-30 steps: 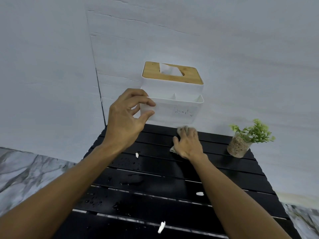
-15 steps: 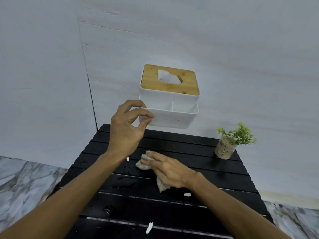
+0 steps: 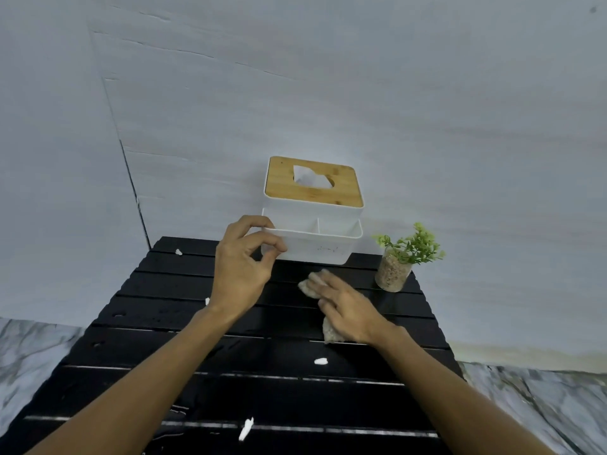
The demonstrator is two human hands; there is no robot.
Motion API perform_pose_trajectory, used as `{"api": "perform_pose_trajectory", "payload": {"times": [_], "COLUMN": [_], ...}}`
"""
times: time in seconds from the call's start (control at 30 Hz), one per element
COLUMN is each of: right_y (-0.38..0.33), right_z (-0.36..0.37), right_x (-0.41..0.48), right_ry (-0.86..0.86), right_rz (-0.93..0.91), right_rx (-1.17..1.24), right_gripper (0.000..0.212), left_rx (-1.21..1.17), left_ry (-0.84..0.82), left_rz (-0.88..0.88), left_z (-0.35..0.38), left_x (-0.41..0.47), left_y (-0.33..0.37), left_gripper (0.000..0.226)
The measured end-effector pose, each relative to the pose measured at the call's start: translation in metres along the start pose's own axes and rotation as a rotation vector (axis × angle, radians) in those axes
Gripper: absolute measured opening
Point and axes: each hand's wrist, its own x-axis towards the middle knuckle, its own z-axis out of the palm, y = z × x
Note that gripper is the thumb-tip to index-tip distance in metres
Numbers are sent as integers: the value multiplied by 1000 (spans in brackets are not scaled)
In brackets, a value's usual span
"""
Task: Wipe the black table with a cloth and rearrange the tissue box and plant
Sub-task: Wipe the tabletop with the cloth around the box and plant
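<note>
A white tissue box (image 3: 323, 239) with a bamboo lid is held just above the back of the black slatted table (image 3: 170, 326). My left hand (image 3: 241, 269) pinches the box's front left corner between thumb and fingers. My right hand (image 3: 348, 307) lies flat on a beige cloth (image 3: 330, 334), pressing it onto the table in front of the box. A small plant (image 3: 399, 257) in a glass pot of pebbles stands at the table's back right.
Small white scraps lie on the slats: one (image 3: 321, 361) in the middle, one (image 3: 246, 428) near the front, one (image 3: 178, 252) at the back left. Water drops (image 3: 120, 314) dot the left side. A pale wall rises right behind the table. Marble floor (image 3: 29, 353) flanks it.
My right hand slid the cloth forward and left from under the box, then right toward the plant. My left hand has lowered the tissue box closer to the table.
</note>
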Motion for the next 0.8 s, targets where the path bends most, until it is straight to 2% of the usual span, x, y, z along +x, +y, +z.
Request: {"api": "perform_pose_trajectory", "payload": {"times": [0.07, 0.17, 0.33, 0.53, 0.8], "right_y": [-12, -24, -30, -33, -32], "right_z": [-3, -12, -20, -20, -18], "right_x": [-19, -53, -98, -109, -110], "right_ry": [-20, -41, -41, -30, -22], "right_rz": [-88, -123, -92, -59, -46], "right_rx": [22, 67, 95, 101, 120], "right_gripper": [52, 52, 52, 52, 52], "left_rx": [0, 11, -5, -50, -33], "left_ry": [-9, -23, -73, -103, -111], "left_rz": [-4, -11, -56, -120, -164], "left_z": [7, 17, 31, 48, 60], "left_x": [-4, -12, -24, -39, -47], "left_y": [-5, -10, -18, -29, -41], "left_gripper": [24, 27, 33, 42, 39]}}
